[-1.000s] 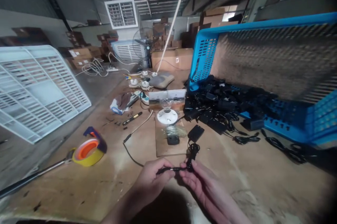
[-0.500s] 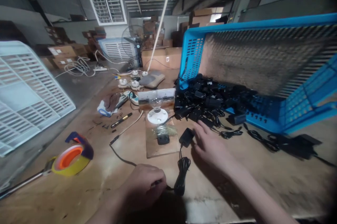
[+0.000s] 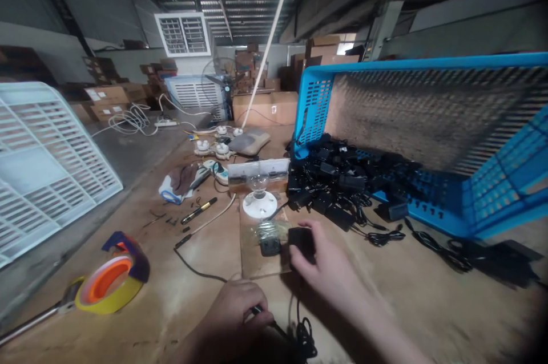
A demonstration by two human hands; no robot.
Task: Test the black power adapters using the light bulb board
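My right hand [image 3: 327, 261] grips a black power adapter [image 3: 300, 243] between thumb and fingers, just right of a wooden board [image 3: 252, 264]. The adapter's bundled cable [image 3: 305, 336] hangs below it toward the front of the table. My left hand [image 3: 233, 310] is closed around the cable's plug end [image 3: 257, 310], mostly hidden by the fingers. From behind this hand a thin black lead [image 3: 192, 266] runs to the left. On the board sit a black socket block [image 3: 270, 246] wrapped with clear tape and a clear bulb [image 3: 258, 181] in a white lamp holder [image 3: 260, 205].
A tipped blue crate [image 3: 381, 67] spills a heap of black adapters [image 3: 342, 176] at the right. Yellow tape [image 3: 113, 295] in a dispenser lies front left, with a marker pen [image 3: 199, 211] behind it. A white crate [image 3: 51, 164] stands far left.
My right hand has closed on the adapter, lifted it and brought it toward the board, its cable trailing. My left hand keeps its grip, slightly lower in view. The camera has tilted up a little.
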